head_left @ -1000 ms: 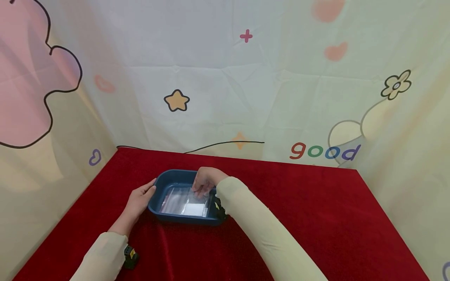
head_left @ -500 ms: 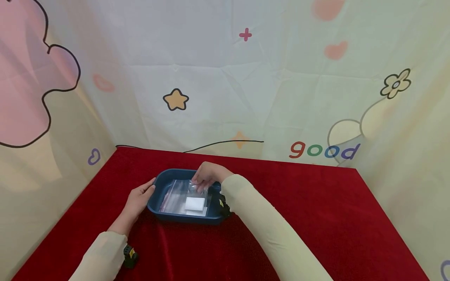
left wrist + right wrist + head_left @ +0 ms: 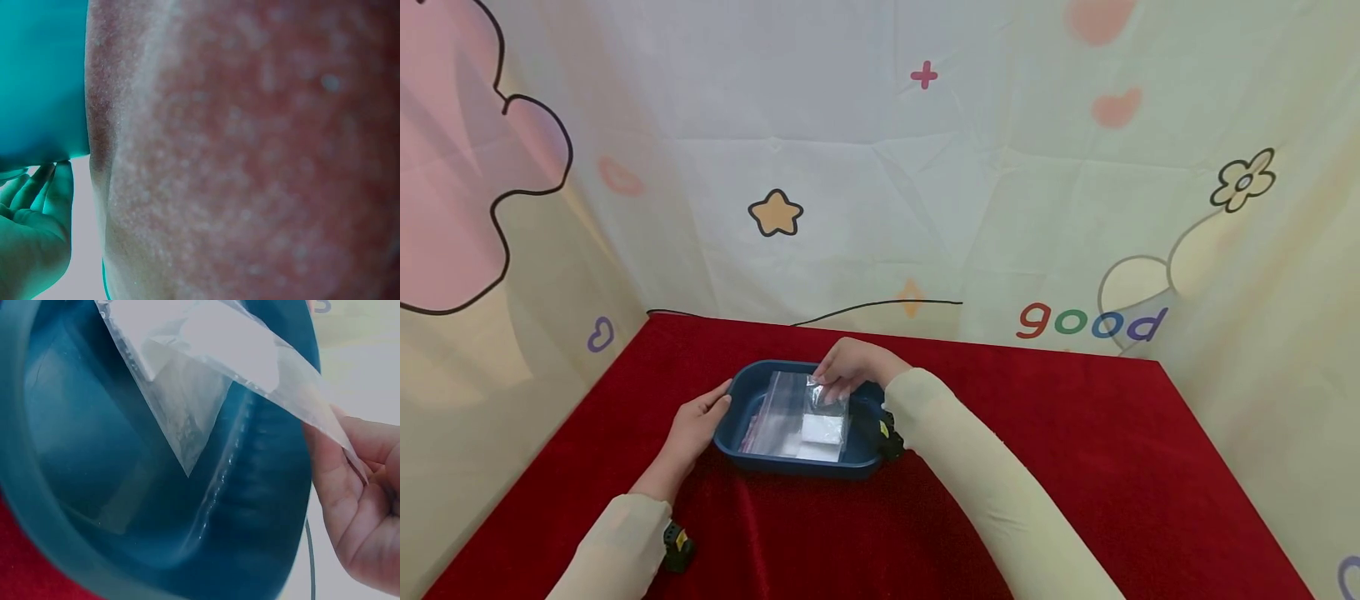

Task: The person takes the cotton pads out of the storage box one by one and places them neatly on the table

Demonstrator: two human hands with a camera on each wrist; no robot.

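Observation:
A blue plastic basin [image 3: 797, 468] stands on the red cloth. At its left end, my left hand [image 3: 694, 423] grips the rim; in the left wrist view its fingertips touch the basin wall. Inside lie clear zip bags [image 3: 781, 421], some with a white piece in them, overlapping each other. My right hand [image 3: 859, 365] reaches over the far right rim and pinches the top of a small clear plastic bag [image 3: 823, 427] holding a white rectangle. In the right wrist view this bag [image 3: 290, 387] slants up out of the basin, above another bag's corner [image 3: 187, 431].
Red velvety cloth [image 3: 1075, 458] covers the table around the basin. A pale printed curtain [image 3: 880, 208] hangs behind and at both sides. Dark wrist cameras [image 3: 679, 546] sit on both wrists, the right one close to the basin's right rim.
My right hand has drawn up and to the right, lifting the near-flat small bag toward upright and away from the others. My left hand stays on the rim.

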